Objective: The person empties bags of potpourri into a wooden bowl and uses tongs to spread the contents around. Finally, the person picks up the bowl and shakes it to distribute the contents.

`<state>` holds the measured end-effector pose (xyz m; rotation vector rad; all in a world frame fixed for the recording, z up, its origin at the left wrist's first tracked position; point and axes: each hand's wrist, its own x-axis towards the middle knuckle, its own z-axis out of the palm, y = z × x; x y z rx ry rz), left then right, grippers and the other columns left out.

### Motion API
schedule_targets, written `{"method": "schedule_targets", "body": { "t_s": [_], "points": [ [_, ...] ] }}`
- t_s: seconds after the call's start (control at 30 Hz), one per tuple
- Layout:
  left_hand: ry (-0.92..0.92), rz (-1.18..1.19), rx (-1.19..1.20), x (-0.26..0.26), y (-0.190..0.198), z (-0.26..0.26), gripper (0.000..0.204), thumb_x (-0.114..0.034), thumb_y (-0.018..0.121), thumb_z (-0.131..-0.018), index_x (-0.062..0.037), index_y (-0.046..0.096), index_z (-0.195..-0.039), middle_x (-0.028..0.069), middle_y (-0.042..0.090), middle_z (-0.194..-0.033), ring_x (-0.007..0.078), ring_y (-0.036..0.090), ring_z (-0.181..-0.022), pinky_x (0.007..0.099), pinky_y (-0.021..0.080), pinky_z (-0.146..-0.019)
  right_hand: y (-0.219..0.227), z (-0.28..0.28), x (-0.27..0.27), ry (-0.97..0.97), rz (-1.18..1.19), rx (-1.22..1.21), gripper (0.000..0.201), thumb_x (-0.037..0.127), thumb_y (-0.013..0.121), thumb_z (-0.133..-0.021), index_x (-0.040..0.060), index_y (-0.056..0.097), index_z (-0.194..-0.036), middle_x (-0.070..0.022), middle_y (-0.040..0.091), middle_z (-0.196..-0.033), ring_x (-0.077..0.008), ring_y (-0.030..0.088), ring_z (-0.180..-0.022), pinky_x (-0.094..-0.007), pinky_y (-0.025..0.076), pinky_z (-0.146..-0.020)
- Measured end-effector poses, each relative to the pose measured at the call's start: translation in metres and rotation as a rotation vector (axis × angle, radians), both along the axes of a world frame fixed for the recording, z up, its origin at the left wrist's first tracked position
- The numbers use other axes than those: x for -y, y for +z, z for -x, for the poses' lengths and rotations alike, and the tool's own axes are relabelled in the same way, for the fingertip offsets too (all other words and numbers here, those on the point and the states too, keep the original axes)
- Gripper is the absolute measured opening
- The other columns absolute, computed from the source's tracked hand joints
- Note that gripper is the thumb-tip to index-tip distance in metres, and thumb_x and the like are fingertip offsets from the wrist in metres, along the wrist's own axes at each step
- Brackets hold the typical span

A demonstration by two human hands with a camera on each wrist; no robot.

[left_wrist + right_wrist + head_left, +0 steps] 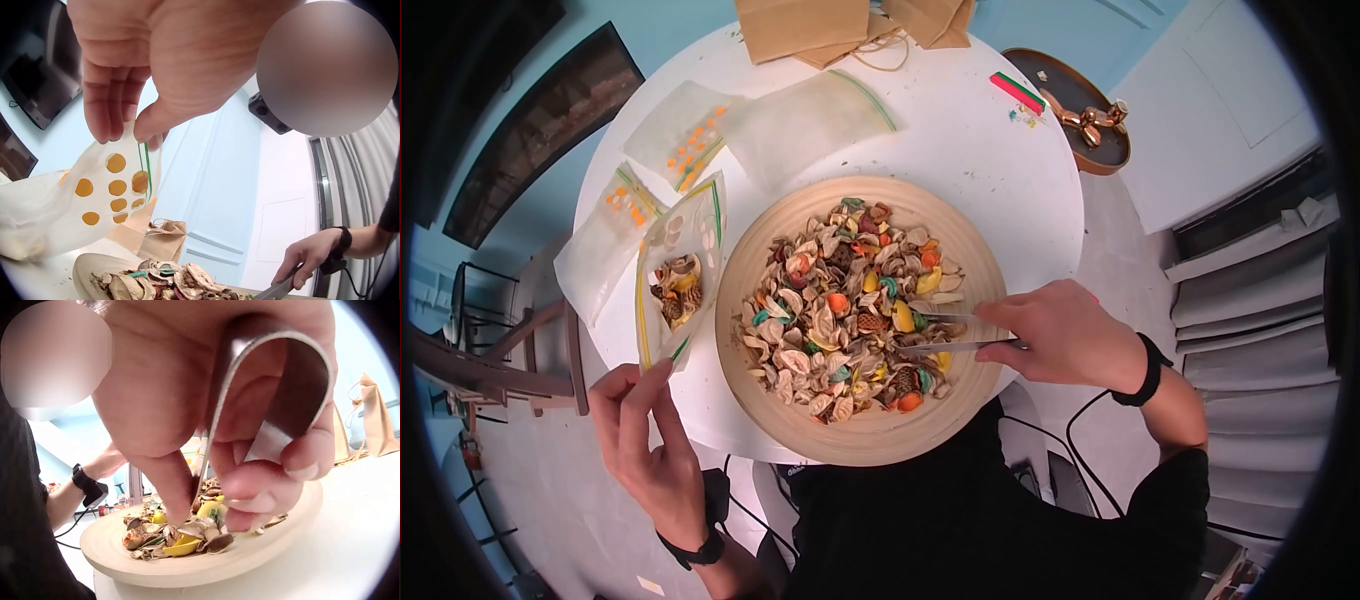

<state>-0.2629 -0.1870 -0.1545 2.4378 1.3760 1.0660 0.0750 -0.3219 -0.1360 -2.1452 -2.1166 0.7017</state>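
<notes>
My left hand [640, 435] pinches the edge of a clear zip bag [690, 222] between thumb and fingers, at the near end of its mouth. The bag gapes open beside the dish, with some dried potpourri [677, 292] inside; orange dots and a green seal strip show on it in the left wrist view. My right hand [1065, 330] grips metal tongs [219, 394], thumb on one arm and fingers on the other. The tongs' tips reach into the mixed potpourri [825, 320], around a yellow piece at the right of the heap. A round pale wooden dish [870, 440] holds the heap.
More zip bags with orange dots, one near the dish [795, 130] and one farther left [685, 135], lie flat on the white round table [960, 130]. Brown paper bags [805, 30] stand at the back. A red-green stick [1017, 92] lies near a side tray with a balloon-dog figure [1090, 122].
</notes>
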Motion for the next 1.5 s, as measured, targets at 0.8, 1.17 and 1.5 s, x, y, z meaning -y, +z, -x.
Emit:
{"method": "schedule_targets", "body": {
  "t_s": [0.8,1.17,1.5],
  "points": [
    [-0.062,0.018,0.048,-0.002,0.002,-0.005,0.028,0.015,0.065,-0.086,-0.0035,0.072,-0.106,0.0087,0.055,-0.098,0.0229,0.057,-0.092,0.0307,0.047,-0.082,0.024,-0.008,-0.01,-0.083,-0.254,0.16,0.029,0.029,0.075,-0.088,0.0081,0.072,-0.108,-0.0087,0.068,-0.07,-0.0298,0.065,-0.064,-0.0402,0.047,-0.057],
    [-0.087,0.03,0.034,-0.001,0.001,-0.003,0.027,0.015,0.065,-0.086,-0.0022,0.071,-0.106,0.0089,0.056,-0.099,0.0231,0.057,-0.092,0.0307,0.047,-0.081,0.007,-0.008,-0.004,-0.25,0.172,-0.224,0.039,0.03,0.08,-0.085,0.0015,0.071,-0.11,-0.0136,0.059,-0.063,-0.029,0.058,-0.056,-0.0358,0.045,-0.057],
    [-0.082,0.022,0.018,-0.001,-0.002,-0.004,0.028,0.014,0.064,-0.087,-0.0035,0.072,-0.106,0.0086,0.055,-0.098,0.0227,0.057,-0.093,0.0305,0.047,-0.082,-0.012,0.012,-0.003,-0.107,0.004,-0.102,0.034,0.032,0.07,-0.092,0.0042,0.07,-0.11,-0.015,0.063,-0.063,-0.0364,0.063,-0.062,-0.0441,0.047,-0.058]
  ]
}}
